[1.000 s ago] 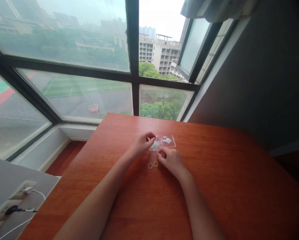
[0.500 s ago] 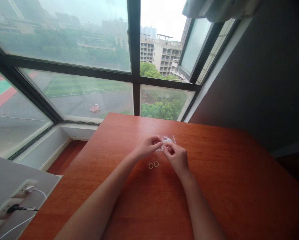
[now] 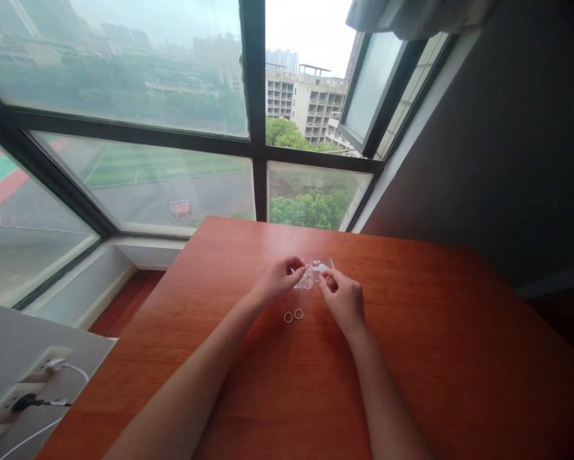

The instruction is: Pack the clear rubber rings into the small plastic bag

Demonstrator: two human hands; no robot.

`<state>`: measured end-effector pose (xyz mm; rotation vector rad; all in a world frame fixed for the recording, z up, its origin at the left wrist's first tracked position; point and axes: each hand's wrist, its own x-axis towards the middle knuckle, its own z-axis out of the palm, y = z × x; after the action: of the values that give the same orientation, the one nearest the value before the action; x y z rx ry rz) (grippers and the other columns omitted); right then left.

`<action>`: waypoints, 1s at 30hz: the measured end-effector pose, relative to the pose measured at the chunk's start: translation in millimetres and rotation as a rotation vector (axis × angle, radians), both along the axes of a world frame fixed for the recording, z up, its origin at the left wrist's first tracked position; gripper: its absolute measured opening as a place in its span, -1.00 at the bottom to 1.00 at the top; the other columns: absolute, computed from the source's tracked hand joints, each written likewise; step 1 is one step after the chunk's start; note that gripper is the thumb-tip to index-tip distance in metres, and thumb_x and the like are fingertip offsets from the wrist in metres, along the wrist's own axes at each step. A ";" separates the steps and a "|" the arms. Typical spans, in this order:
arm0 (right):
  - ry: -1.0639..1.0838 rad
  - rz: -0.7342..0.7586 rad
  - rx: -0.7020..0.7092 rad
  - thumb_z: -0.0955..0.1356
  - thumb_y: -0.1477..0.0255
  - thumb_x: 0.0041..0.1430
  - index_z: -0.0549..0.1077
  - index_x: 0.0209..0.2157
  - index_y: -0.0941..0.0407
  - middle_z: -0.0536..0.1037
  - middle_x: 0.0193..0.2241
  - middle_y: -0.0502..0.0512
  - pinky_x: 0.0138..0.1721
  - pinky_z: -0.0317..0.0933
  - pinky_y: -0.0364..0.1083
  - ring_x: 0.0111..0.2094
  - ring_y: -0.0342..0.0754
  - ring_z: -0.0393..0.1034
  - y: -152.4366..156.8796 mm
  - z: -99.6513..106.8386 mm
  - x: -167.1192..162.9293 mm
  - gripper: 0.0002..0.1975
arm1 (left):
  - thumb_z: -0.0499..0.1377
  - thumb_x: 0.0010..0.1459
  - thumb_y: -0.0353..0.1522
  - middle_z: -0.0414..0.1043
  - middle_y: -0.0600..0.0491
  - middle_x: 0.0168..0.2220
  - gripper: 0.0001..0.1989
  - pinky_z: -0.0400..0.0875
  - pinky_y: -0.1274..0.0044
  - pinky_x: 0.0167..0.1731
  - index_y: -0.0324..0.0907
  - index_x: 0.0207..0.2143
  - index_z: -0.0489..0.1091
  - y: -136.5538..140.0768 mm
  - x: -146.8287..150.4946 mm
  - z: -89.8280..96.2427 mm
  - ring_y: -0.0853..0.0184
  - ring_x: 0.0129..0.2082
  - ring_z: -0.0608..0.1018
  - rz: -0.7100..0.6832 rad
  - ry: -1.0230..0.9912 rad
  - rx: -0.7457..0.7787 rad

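Note:
A small clear plastic box (image 3: 303, 283) sits on the table with pale ring-shaped pieces inside it. Its clear lid (image 3: 322, 263), with a white label, lies open on the right. My left hand (image 3: 278, 279) is at the box's left side, thumb and fingers curled together; whatever is at the tips is too small to name. Over the lid's near edge, my right hand (image 3: 343, 296) is pinched closed, and what it holds, if anything, is hidden. Nearer to me, a pale ring (image 3: 288, 317) and a second ring (image 3: 299, 314) lie flat side by side, untouched.
The reddish-brown wooden table (image 3: 440, 345) stretches under both arms. Beyond its far edge are dark-framed windows (image 3: 258, 150), one pane swung outward. A wall socket (image 3: 25, 401) with plugs and cords is at the lower left.
My hands have drawn apart: the right has moved slightly right, away from the left. More of the box and the pieces inside now shows. The two loose rings stay on the table.

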<state>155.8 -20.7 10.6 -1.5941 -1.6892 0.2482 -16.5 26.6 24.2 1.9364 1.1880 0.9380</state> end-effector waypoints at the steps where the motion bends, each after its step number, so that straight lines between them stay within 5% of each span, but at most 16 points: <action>1: -0.008 -0.004 -0.010 0.29 0.30 0.15 0.50 -0.37 0.09 0.42 -0.65 -0.06 -0.45 0.10 -0.19 -0.60 -0.15 0.28 0.1 0.0 0.4 -0.79 | 0.13 0.11 -0.31 0.48 0.04 -0.47 -0.80 0.28 0.62 -0.49 -0.25 -0.38 0.48 0.8 -0.2 -1.9 0.43 -0.50 0.42 -0.002 0.003 0.003; 15: -0.054 0.038 -0.094 0.31 0.36 0.13 0.50 -0.38 0.06 0.48 -0.61 -0.05 -0.46 0.08 -0.18 -0.57 -0.13 0.33 -1.6 2.6 1.5 -0.86 | 0.12 0.10 -0.36 0.50 0.05 -0.44 -0.84 0.28 0.63 -0.51 -0.23 -0.35 0.48 6.8 -12.8 -3.1 0.45 -0.52 0.43 0.032 0.028 0.069; 24: -0.089 0.400 -0.318 0.32 0.44 0.08 0.54 -0.40 0.04 0.51 -0.57 -0.06 -0.48 0.09 -0.21 -0.54 -0.16 0.35 -10.9 4.3 -4.0 -0.86 | 0.13 0.10 -0.37 0.51 0.05 -0.46 -0.84 0.30 0.61 -0.48 -0.23 -0.36 0.48 9.5 -18.3 -0.1 0.42 -0.50 0.47 0.061 0.048 0.061; 30: -0.196 0.444 -0.387 0.35 0.45 0.03 0.55 -0.43 0.04 0.52 -0.56 -0.06 -0.49 0.05 -0.22 -0.54 -0.18 0.33 -13.2 4.3 -9.4 -0.89 | 0.13 0.10 -0.36 0.50 0.05 -0.44 -0.84 0.29 0.61 -0.48 -0.23 -0.35 0.48 9.2 -17.6 0.7 0.43 -0.49 0.45 0.068 0.054 0.067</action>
<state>146.4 -33.9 14.9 -1.5265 -2.2462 0.6957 -34.0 35.7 24.9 1.9962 1.2751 0.9783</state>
